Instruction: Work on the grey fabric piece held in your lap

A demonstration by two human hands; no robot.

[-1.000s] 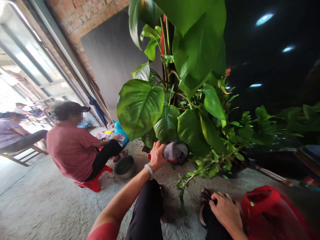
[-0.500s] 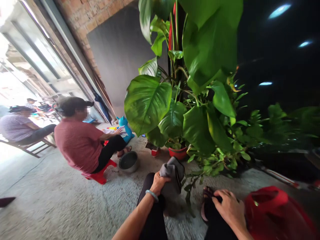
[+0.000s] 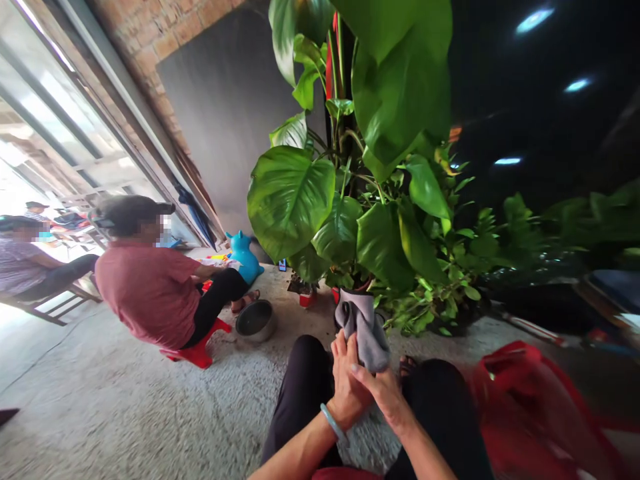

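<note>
A soft grey cloth (image 3: pixel 369 337) is bunched up in front of my knees. My left hand (image 3: pixel 349 377), with a pale bangle on its wrist, is closed on the cloth's near left side. Beside it, my right hand (image 3: pixel 387 395) grips the lower right edge, its thumb reaching across to the left hand; its other fingers are partly hidden behind the cloth. The cloth hangs over my lap, with its far end overlapping the red plant pot in this view.
Large-leaved potted plant (image 3: pixel 295 200) ahead. To the left, a person in a red shirt (image 3: pixel 145 287) sits on a red stool (image 3: pixel 203 350) by a metal basin (image 3: pixel 256 321). A blue toy animal (image 3: pixel 243 257) stands behind. At right lies a red bag (image 3: pixel 530 400).
My right hand has moved left from beside the red bag to the cloth, meeting my left hand. The cloth has shifted slightly right and turned. The view has swung a little right.
</note>
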